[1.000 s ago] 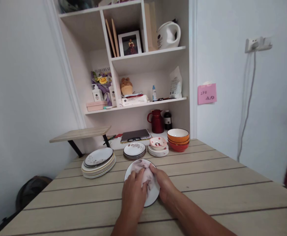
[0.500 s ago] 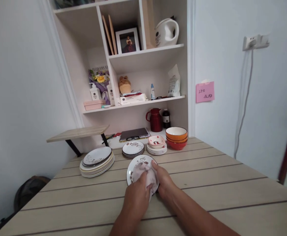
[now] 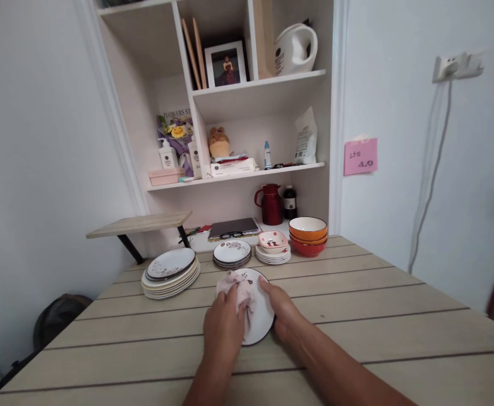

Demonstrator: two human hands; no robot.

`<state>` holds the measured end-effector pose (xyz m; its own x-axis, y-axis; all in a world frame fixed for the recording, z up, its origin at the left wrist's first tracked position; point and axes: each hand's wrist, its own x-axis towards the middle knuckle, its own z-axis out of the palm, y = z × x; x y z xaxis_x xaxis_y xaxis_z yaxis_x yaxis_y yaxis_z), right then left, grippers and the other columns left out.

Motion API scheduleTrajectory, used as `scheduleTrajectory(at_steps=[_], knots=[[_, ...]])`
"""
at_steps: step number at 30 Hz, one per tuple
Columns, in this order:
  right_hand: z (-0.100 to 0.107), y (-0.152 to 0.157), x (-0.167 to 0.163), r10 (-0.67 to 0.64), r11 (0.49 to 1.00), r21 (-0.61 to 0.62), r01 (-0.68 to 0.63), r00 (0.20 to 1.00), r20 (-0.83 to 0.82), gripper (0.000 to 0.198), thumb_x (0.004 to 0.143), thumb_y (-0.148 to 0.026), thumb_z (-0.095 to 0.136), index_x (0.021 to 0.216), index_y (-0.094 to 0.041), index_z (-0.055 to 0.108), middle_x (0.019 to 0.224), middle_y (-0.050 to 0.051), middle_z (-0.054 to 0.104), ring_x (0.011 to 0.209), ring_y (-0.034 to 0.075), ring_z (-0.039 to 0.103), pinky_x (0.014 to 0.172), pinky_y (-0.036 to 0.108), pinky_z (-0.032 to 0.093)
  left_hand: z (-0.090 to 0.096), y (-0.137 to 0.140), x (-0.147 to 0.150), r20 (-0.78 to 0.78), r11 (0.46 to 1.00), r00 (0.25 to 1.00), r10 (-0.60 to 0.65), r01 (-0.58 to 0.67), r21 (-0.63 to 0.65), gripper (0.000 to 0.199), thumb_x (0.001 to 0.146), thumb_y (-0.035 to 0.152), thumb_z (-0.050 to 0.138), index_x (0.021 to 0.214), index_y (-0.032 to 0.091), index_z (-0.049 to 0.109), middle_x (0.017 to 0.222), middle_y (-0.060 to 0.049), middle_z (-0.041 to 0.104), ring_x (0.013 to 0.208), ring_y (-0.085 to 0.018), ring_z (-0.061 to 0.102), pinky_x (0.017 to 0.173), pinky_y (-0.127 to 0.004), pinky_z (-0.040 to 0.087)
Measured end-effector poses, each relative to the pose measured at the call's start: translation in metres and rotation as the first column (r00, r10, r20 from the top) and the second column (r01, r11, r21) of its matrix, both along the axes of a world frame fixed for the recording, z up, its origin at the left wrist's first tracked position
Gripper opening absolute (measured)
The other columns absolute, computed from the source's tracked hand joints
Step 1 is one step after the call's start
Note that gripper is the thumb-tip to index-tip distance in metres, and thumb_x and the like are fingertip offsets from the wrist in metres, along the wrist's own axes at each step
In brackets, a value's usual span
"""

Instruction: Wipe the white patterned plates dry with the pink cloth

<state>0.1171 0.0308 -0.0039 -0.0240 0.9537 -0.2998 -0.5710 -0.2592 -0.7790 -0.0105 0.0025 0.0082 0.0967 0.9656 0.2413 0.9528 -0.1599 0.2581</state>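
A white plate (image 3: 260,318) with a dark rim and a brown flower print is held tilted over the wooden table. My right hand (image 3: 283,309) grips its right edge, thumb on the face and fingers hidden behind. Against the plate's left side, my left hand (image 3: 225,322) presses a crumpled pale pink cloth (image 3: 239,293), its fingers closed on the fabric. Behind the plate stands a short stack of similar flowered plates (image 3: 232,252).
A taller plate stack (image 3: 171,273) is at the left, near a small raised wooden shelf (image 3: 139,224). Small dishes (image 3: 273,254) and stacked orange and red bowls (image 3: 308,237) stand at the back right. Behind them are a red jug (image 3: 271,204) and a laptop (image 3: 234,228).
My left hand and the cloth have shifted left across the plate, uncovering its middle and lower right. My right hand keeps its hold on the edge. The camera view has shifted slightly.
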Motion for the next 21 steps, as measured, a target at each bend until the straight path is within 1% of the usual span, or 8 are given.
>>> scheduleTrajectory(at_steps=[2, 6, 8, 12, 14, 16, 19, 21], knots=[[0.001, -0.001, -0.001, -0.021, 1.000, 0.000, 0.021, 1.000, 0.006, 0.034, 0.083, -0.040, 0.055, 0.094, -0.009, 0.066, 0.081, 0.015, 0.074, 0.066, 0.024, 0.069, 0.069, 0.037, 0.054, 0.003, 0.000, -0.002, -0.034, 0.997, 0.998, 0.052, -0.054, -0.057, 0.046, 0.091, 0.034, 0.037, 0.135, 0.023, 0.040, 0.120, -0.011, 0.061, 0.104, -0.025, 0.059, 0.083, -0.034, 0.041], [0.001, -0.002, -0.002, -0.056, 0.998, -0.004, 0.056, 0.998, -0.004, 0.033, 0.084, -0.039, 0.054, 0.095, -0.010, 0.065, 0.084, 0.014, 0.074, 0.070, 0.025, 0.070, 0.069, 0.038, 0.054, 0.005, -0.002, 0.003, -0.076, 0.985, 0.994, 0.078, -0.088, -0.147, 0.045, 0.091, 0.033, 0.035, 0.134, 0.020, 0.037, 0.103, -0.012, 0.069, 0.091, -0.027, 0.065, 0.074, -0.036, 0.043], [0.001, -0.002, -0.001, -0.070, 0.998, -0.005, 0.070, 0.997, -0.014, 0.032, 0.085, -0.039, 0.054, 0.095, -0.010, 0.064, 0.086, 0.014, 0.074, 0.071, 0.025, 0.070, 0.069, 0.039, 0.055, 0.004, -0.004, 0.008, -0.096, 0.985, 0.994, 0.054, -0.069, -0.160, 0.042, 0.091, 0.031, 0.034, 0.130, 0.017, 0.040, 0.097, -0.013, 0.070, 0.089, -0.027, 0.066, 0.072, -0.036, 0.044], [0.004, -0.001, 0.001, -0.070, 0.997, -0.030, 0.069, 0.996, -0.047, 0.032, 0.085, -0.038, 0.053, 0.097, -0.010, 0.063, 0.084, 0.014, 0.074, 0.071, 0.025, 0.070, 0.071, 0.039, 0.055, 0.000, -0.007, 0.012, -0.105, 0.990, 0.993, -0.056, 0.041, -0.137, 0.040, 0.089, 0.029, 0.037, 0.126, 0.016, 0.041, 0.095, -0.012, 0.071, 0.086, -0.026, 0.066, 0.071, -0.034, 0.044], [0.005, -0.001, 0.001, -0.060, 0.997, -0.043, 0.058, 0.997, -0.053, 0.033, 0.086, -0.039, 0.053, 0.098, -0.010, 0.063, 0.084, 0.014, 0.074, 0.072, 0.024, 0.070, 0.072, 0.038, 0.055, -0.001, -0.008, 0.013, -0.083, 0.988, 0.991, -0.106, 0.096, -0.121, 0.042, 0.088, 0.030, 0.038, 0.129, 0.016, 0.039, 0.098, -0.011, 0.070, 0.087, -0.026, 0.066, 0.071, -0.034, 0.044], [0.005, -0.001, 0.001, -0.032, 0.998, -0.051, 0.029, 0.998, -0.047, 0.034, 0.085, -0.040, 0.053, 0.097, -0.010, 0.064, 0.084, 0.014, 0.074, 0.072, 0.024, 0.070, 0.072, 0.037, 0.054, -0.003, -0.009, 0.013, -0.033, 0.982, 0.985, -0.167, 0.163, -0.097, 0.044, 0.087, 0.029, 0.039, 0.131, 0.019, 0.038, 0.107, -0.010, 0.067, 0.094, -0.025, 0.064, 0.075, -0.034, 0.044], [0.003, -0.001, 0.002, 0.030, 0.997, -0.069, -0.033, 0.999, -0.044, 0.035, 0.085, -0.042, 0.053, 0.095, -0.010, 0.065, 0.082, 0.014, 0.074, 0.072, 0.024, 0.070, 0.072, 0.036, 0.054, -0.007, -0.010, 0.015, 0.048, 0.963, 0.963, -0.264, 0.266, -0.032, 0.047, 0.087, 0.026, 0.041, 0.134, 0.022, 0.038, 0.124, -0.007, 0.060, 0.110, -0.022, 0.056, 0.091, -0.031, 0.040], [0.002, -0.001, 0.002, 0.045, 0.997, -0.059, -0.048, 0.998, -0.043, 0.036, 0.084, -0.042, 0.053, 0.095, -0.010, 0.065, 0.083, 0.014, 0.074, 0.072, 0.024, 0.070, 0.072, 0.036, 0.054, -0.010, -0.009, 0.015, 0.081, 0.955, 0.952, -0.296, 0.296, 0.006, 0.050, 0.086, 0.023, 0.042, 0.135, 0.023, 0.038, 0.130, -0.006, 0.055, 0.117, -0.021, 0.049, 0.098, -0.031, 0.034]])
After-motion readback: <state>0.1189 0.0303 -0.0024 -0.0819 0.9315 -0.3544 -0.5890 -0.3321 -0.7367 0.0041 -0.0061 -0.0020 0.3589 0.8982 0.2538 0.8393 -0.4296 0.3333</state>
